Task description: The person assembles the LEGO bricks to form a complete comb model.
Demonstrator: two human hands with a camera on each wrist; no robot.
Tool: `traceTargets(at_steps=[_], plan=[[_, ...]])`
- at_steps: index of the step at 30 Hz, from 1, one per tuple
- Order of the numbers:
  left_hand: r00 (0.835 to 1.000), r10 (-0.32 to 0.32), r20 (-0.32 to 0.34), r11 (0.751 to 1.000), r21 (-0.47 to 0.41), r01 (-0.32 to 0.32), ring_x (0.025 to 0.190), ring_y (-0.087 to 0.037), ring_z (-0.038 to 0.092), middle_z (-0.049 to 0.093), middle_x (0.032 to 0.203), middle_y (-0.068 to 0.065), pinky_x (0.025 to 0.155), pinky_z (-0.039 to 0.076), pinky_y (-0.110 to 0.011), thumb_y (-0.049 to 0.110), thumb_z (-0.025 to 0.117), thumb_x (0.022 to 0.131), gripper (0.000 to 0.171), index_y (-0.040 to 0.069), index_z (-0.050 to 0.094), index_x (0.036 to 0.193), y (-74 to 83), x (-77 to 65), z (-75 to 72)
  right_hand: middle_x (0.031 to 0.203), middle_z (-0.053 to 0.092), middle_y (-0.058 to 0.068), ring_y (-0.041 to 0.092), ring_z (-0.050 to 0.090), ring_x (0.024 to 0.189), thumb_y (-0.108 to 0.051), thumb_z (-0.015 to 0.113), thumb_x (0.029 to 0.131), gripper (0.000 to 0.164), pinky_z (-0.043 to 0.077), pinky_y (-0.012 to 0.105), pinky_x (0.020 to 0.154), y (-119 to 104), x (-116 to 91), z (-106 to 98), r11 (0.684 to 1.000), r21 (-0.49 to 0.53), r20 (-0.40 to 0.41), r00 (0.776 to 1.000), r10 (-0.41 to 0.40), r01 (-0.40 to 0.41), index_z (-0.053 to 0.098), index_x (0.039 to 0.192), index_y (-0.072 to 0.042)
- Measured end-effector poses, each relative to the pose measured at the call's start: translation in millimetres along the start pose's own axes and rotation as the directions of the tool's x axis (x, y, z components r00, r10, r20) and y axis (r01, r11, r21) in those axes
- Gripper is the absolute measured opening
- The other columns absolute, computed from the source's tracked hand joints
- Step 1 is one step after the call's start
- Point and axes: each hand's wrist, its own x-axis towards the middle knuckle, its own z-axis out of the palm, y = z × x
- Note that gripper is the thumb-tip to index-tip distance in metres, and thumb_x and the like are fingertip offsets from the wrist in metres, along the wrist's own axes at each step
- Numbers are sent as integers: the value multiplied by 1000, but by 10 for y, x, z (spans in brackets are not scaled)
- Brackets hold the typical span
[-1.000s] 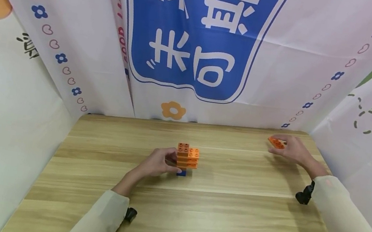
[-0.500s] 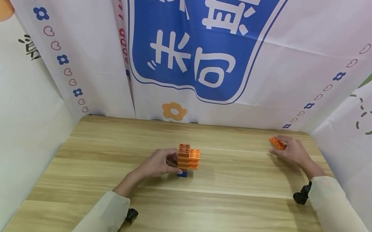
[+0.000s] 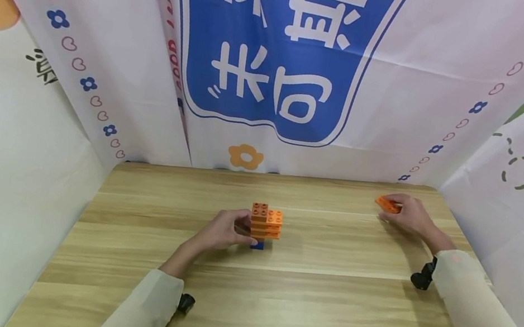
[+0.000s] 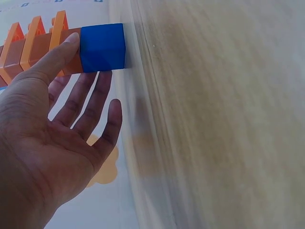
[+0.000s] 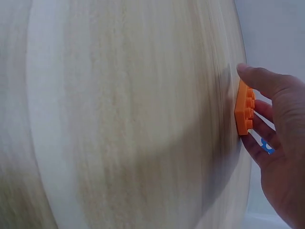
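Near the middle of the table stands a small tower of toy building bricks (image 3: 260,212), with brown bricks stacked between thin orange ones that jut out to the right. Its base is a blue brick (image 4: 102,46), resting on the tabletop. My left hand (image 3: 220,231) grips the tower low down from the left, thumb in front and fingers partly hidden behind it. At the far right, my right hand (image 3: 412,215) pinches a flat orange building brick (image 5: 242,109) between thumb and fingers. The brick's studs face the palm in the right wrist view.
The wooden table (image 3: 321,308) meets a printed cloth wall (image 3: 390,120) at the back. More cloth hangs along both sides, close to my right arm. Black wrist cameras (image 3: 423,275) sit under the sleeves.
My right hand has closed around the flat orange brick and shifted it slightly left, turning it a little. The left hand and the tower have stayed in place.
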Motion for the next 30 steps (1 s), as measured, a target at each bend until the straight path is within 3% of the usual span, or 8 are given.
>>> traceTargets(at_steps=[12, 22, 30], plan=[[1000, 0, 15, 1000, -28, 0, 101, -18, 70, 75, 110, -4, 91, 61, -36, 10, 88, 88, 34, 8, 71, 117, -3, -18, 10, 128, 67, 33, 47, 67, 111, -1, 86, 85, 52, 57, 61, 93, -35, -2, 103, 998, 40, 7, 999, -48, 48, 66, 132, 9], [1000, -19, 9, 999, -44, 20, 97, -16, 71, 74, 107, -2, 87, 61, -30, 11, 88, 88, 35, 9, 71, 119, 9, -28, 22, 122, 71, 31, 44, 70, 107, 1, 84, 88, 48, 58, 58, 92, -107, -10, 71, 999, 39, 41, 999, -25, 24, 67, 131, 10], [1000, -18, 8, 999, -47, 18, 97, -17, 71, 75, 107, -3, 86, 61, -29, 11, 88, 88, 36, 8, 71, 120, 17, -21, 8, 118, 73, 29, 41, 72, 100, -1, 85, 86, 41, 61, 50, 85, -165, -35, 74, 996, 38, 9, 997, -81, 80, 72, 124, 9]])
